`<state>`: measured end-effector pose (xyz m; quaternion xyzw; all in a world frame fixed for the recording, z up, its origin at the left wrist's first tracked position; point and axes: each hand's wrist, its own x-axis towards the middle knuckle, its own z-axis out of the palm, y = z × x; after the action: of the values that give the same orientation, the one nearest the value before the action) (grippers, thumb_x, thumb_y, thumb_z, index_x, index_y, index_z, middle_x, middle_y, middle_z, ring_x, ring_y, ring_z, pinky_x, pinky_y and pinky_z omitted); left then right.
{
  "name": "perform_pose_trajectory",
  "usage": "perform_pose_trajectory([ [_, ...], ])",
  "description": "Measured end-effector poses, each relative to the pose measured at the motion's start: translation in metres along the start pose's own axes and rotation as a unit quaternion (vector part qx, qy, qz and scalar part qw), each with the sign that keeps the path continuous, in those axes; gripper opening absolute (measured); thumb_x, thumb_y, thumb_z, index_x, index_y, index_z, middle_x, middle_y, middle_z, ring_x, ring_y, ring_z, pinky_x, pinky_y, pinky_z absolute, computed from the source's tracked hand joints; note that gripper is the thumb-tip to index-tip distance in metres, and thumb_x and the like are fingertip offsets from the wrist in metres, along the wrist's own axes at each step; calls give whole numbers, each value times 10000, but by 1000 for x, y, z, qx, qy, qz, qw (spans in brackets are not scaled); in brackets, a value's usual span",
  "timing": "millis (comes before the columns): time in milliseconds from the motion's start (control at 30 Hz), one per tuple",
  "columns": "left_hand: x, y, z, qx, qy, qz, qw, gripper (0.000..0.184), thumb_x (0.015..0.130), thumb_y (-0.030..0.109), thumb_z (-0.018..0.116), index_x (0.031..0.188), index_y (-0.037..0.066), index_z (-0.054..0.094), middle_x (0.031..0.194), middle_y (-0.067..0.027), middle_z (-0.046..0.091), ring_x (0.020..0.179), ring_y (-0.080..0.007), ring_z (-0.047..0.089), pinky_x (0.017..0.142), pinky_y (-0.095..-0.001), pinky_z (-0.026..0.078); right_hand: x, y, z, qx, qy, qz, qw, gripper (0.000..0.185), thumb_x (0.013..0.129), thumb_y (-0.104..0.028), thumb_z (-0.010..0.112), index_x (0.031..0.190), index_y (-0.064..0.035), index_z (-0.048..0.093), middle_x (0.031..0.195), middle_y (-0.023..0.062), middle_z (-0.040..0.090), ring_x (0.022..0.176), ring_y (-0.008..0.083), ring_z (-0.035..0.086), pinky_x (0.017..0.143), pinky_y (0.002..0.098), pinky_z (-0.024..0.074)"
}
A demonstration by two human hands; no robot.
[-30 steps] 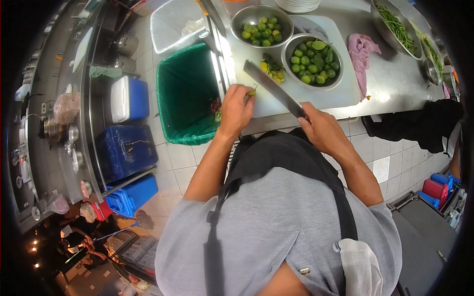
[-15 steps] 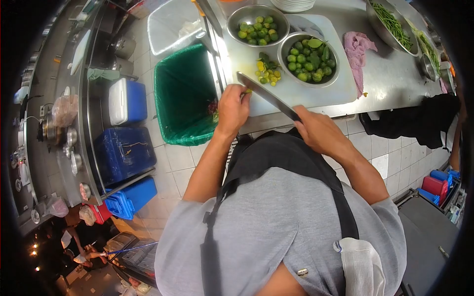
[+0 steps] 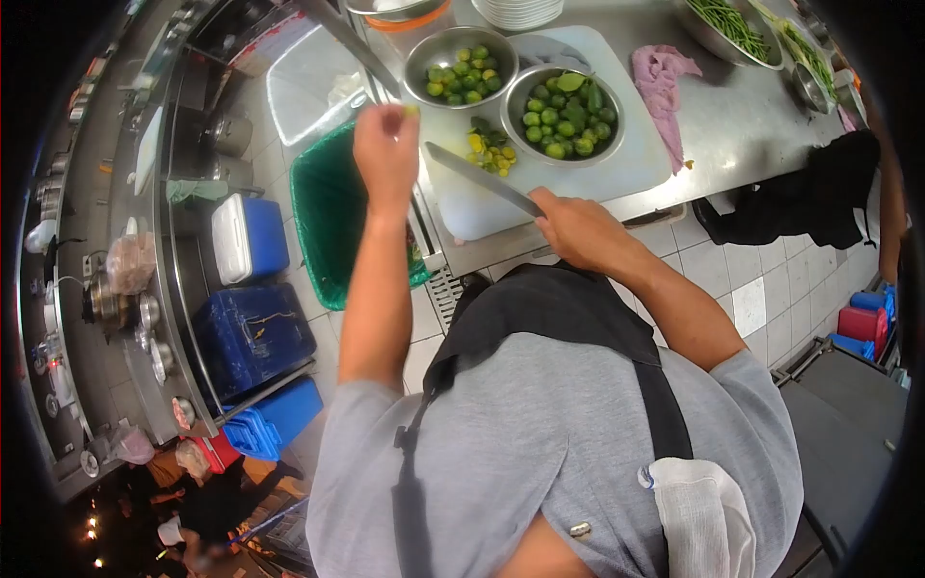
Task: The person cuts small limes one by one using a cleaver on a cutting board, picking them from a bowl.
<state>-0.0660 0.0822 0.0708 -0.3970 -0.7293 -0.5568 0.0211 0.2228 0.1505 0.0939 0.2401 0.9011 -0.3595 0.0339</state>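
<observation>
My right hand grips the handle of a knife, its blade lying over the white cutting board. My left hand has its fingers closed near the left edge of the board, beside the first bowl; a small green bit shows at its fingertips. Several whole green citrus fruits fill a metal bowl at the left and another metal bowl at the right, the latter with leaves. Below and between them, yellow cut pieces and leaves lie on the board.
A bin with a green liner stands left of the counter, beside a clear tub. A pink cloth, stacked white plates and a bowl of green beans are on the counter. Another person's arm shows at the right edge.
My left hand has moved up and away from the knife tip toward the first bowl. The knife stays in my right hand. The view has shifted, so the bowls appear farther left.
</observation>
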Motion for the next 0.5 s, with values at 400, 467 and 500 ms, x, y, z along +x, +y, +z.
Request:
perform_pose_trajectory([
  [400,13,55,125,211,-373,265,864,276,868,197,731,1113,80,776,1101,-185,723,1069,-403,678,956,-488,535,-10,-7,14,-30,31,-6,999,222,946,-37,530,1164,-2,505,921,288,707,899,504,698,781,594,537],
  [467,9,58,133,251,-400,283,835,279,855,173,738,1115,80,780,1119,-193,723,1084,-406,677,960,-488,535,-10,-5,13,-36,35,-8,999,231,933,-29,533,1160,-2,506,921,287,708,893,501,702,777,589,542],
  [500,11,60,135,251,-407,277,834,279,846,157,744,1110,78,781,1135,-198,721,1087,-407,677,960,-489,535,-9,-2,16,-32,42,-10,999,229,935,-31,533,1161,-3,507,921,285,709,888,500,703,775,589,542],
])
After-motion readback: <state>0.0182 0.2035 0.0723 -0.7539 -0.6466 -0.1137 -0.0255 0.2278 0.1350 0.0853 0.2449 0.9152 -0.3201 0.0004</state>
